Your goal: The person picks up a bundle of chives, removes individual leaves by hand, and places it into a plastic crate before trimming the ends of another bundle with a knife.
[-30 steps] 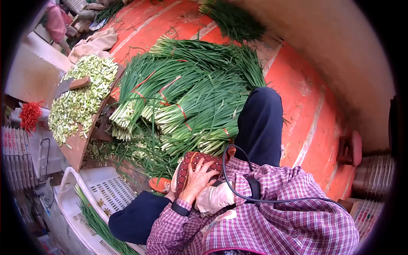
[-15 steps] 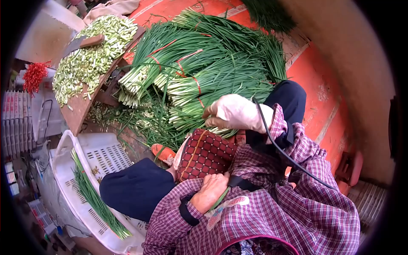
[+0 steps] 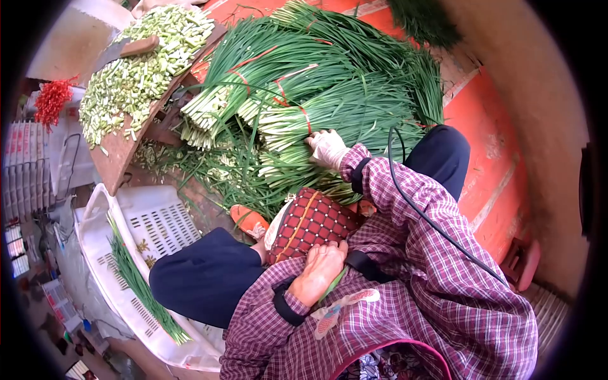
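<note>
My left hand [image 3: 320, 271], bare, lies in my lap with its fingers curled; a few green garlic chives [image 3: 334, 286] stick out from under it. Its fingertips are near a dark red quilted pad [image 3: 310, 226] on my lap. My right hand [image 3: 329, 150], in a pale glove, reaches to the near side of the pile. Its fingers are bent onto a bunch of garlic chives [image 3: 285, 128], close to the bunch's red tie [image 3: 306, 120]; the fingertips are partly hidden among the stalks. More tied bunches [image 3: 316, 63] are stacked behind.
At the left, a slanted board [image 3: 124, 155] carries cut stalk pieces [image 3: 149, 73] and a wooden-handled knife [image 3: 139, 45]. Below it stands a white plastic basket [image 3: 161, 218] holding one chive bunch [image 3: 142, 285]. Red ties [image 3: 54, 104] hang at far left. A black cable [image 3: 437, 237] crosses my right arm.
My right hand has moved forward from above my knee onto the chive bunch, its arm stretching out. My left hand stays in my lap. The view has shifted slightly.
</note>
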`<move>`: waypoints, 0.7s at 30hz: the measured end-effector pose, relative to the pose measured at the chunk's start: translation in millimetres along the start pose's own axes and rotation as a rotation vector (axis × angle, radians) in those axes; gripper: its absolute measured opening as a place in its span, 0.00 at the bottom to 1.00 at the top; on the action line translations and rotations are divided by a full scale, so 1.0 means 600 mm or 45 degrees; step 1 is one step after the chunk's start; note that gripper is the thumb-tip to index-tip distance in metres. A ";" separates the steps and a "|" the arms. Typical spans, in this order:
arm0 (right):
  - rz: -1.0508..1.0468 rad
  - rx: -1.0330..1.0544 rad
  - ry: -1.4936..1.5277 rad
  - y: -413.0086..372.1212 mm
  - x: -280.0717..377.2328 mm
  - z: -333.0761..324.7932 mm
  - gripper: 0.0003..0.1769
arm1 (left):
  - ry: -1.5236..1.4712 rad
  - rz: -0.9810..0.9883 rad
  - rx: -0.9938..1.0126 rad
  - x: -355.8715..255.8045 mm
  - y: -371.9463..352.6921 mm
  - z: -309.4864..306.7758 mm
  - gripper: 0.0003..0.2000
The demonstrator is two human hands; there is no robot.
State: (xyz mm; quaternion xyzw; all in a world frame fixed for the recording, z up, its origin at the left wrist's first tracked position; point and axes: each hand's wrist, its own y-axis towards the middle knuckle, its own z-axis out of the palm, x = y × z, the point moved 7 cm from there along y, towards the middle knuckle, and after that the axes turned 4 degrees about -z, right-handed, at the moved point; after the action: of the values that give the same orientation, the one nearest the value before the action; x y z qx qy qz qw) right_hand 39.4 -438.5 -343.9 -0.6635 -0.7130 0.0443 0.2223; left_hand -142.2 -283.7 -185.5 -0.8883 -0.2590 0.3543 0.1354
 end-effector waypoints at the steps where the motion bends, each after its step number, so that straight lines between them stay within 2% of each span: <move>1: 0.007 0.037 -0.006 0.002 -0.003 0.004 0.35 | -0.001 -0.004 0.001 0.002 0.005 -0.001 0.16; 5: -0.017 -0.014 0.020 0.004 -0.004 0.000 0.39 | -0.045 -0.061 0.028 0.015 0.018 0.006 0.18; 8: 0.045 0.152 0.006 0.009 0.001 -0.007 0.38 | -0.068 -0.047 0.001 0.019 0.020 0.009 0.18; 12: 0.017 0.054 0.099 -0.009 -0.002 -0.012 0.35 | -0.110 -0.020 -0.094 0.020 0.013 -0.003 0.16; 16: 0.068 0.099 0.063 0.009 -0.003 -0.004 0.33 | -0.060 -0.052 -0.126 0.033 0.017 0.009 0.15; 19: -0.005 0.117 0.090 0.013 -0.010 0.017 0.41 | -0.045 -0.050 -0.203 0.033 0.017 0.010 0.16; 21: -0.059 0.197 0.053 0.017 -0.016 0.028 0.45 | -0.110 -0.122 -0.062 0.042 0.029 0.019 0.07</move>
State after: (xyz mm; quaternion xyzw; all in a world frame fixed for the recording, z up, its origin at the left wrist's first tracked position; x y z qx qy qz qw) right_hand 42.9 -442.5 -364.9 -0.6283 -0.7179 0.0803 0.2889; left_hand -128.6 -283.7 -215.2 -0.8618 -0.3153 0.3790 0.1192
